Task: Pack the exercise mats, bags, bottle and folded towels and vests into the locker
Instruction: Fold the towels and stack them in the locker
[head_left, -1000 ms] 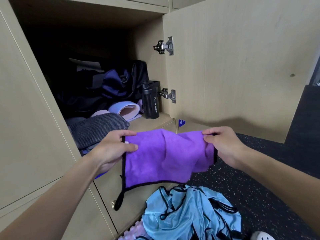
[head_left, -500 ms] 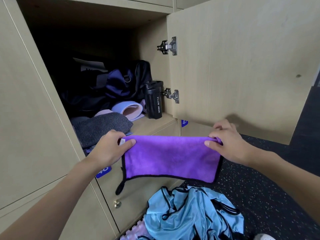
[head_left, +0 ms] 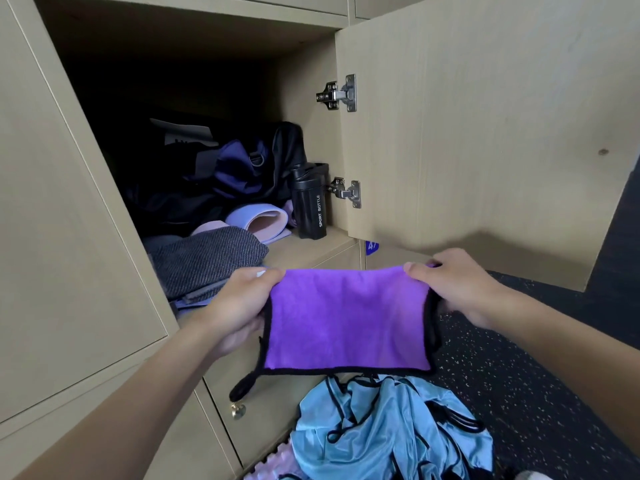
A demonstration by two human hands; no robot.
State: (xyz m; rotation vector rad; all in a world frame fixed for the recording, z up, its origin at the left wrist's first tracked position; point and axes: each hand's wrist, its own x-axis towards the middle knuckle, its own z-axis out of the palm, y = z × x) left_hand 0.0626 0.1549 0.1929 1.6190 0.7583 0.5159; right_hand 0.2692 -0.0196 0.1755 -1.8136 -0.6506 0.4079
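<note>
We record the left hand (head_left: 242, 306) pinching the upper left corner of the purple towel (head_left: 346, 323), thumb on top. The towel hangs as a flat folded panel with black piping and a black loop dangling at its 7 o'clock corner. It is held in the air in front of the locker (head_left: 304, 98), below the shelf edge. The right hand (head_left: 460, 289) grasps the upper right corner.

Against the frame half a second ago, the hands stand slightly closer together and the towel hangs a little deeper. One second ago it was bunched and sagging.

Inside the locker, at 10 o'clock from the towel, a folded grey towel (head_left: 207, 258) lies at the shelf's front, just beside the left hand. Behind it sit a dark bag (head_left: 235, 171) and a rolled mat (head_left: 258, 220). A black bottle (head_left: 310, 206) stands upright at 12 o'clock against the right wall. The open door (head_left: 485, 133) fills 1 o'clock. Light blue vests (head_left: 381, 427) lie crumpled on the floor (head_left: 519, 393) at 6 o'clock.
</note>
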